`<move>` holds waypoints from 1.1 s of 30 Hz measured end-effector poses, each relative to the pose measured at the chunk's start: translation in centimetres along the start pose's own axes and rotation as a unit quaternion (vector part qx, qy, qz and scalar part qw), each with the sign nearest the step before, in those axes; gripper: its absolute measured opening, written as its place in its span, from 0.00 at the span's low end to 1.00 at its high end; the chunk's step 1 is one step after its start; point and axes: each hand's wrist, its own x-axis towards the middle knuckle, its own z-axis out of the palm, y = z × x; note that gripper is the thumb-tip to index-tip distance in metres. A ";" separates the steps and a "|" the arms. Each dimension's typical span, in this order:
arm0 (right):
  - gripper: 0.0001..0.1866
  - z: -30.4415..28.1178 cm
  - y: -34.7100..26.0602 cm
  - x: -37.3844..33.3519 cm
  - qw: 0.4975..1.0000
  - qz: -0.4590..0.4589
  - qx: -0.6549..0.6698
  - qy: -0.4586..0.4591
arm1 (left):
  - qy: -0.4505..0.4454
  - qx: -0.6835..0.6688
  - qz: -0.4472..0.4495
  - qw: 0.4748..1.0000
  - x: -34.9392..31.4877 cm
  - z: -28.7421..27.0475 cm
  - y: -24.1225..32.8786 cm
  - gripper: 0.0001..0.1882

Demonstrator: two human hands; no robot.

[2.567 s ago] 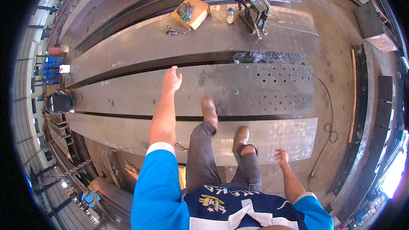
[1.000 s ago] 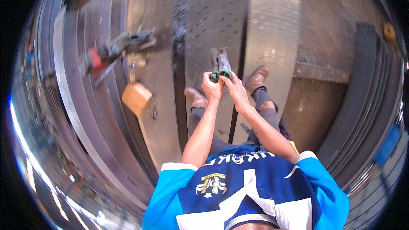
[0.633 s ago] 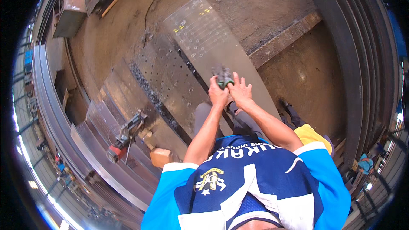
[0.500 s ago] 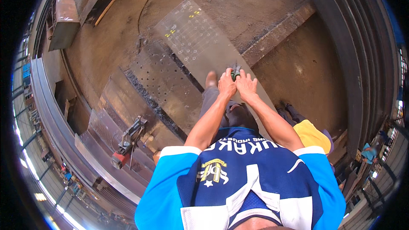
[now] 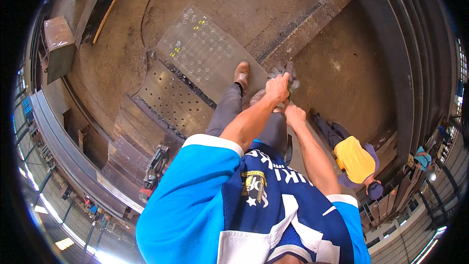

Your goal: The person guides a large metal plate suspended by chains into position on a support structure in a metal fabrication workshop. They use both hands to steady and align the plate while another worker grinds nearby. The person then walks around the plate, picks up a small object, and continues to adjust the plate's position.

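Observation:
Grey work gloves with a green edge (image 5: 291, 72) are bunched in front of me, above the plate's edge. My left hand (image 5: 277, 88) is closed around them, and their limp grey fingers stick out beyond my knuckles. Just nearer to me and to the right, my right hand (image 5: 295, 116) has its fingers curled in. What it grips, if anything, is hidden. Below lies a flat steel plate (image 5: 229, 63) marked with chalk circles, lines and yellow figures. My brown boot (image 5: 242, 74) rests on it.
Left of the marked plate lies a plate drilled with many holes (image 5: 168, 95), with dark shavings along its edges. A red-and-black machine (image 5: 155, 171) stands near my left sleeve. A steel beam (image 5: 308, 27) runs off far right. Someone in a yellow top (image 5: 355, 159) is close on my right.
Both hands were together on the gloves; now the left holds them farther right, and the right has dropped back toward me. My view has turned, showing more of the person in yellow.

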 end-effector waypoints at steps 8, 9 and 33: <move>0.33 -1.5 8.3 10.5 0.700 0.100 0.670 -0.225 | -0.023 -0.004 -0.067 0.997 4.1 2.2 2.4 0.20; 0.33 -1.9 8.5 11.8 0.623 0.097 0.741 -0.229 | -0.002 -0.013 -0.066 0.998 4.4 2.5 2.7 0.20; 0.14 -15.0 5.8 49.3 0.622 0.196 0.745 -0.141 | 0.175 -0.187 -0.202 0.945 31.5 -0.2 -11.9 0.20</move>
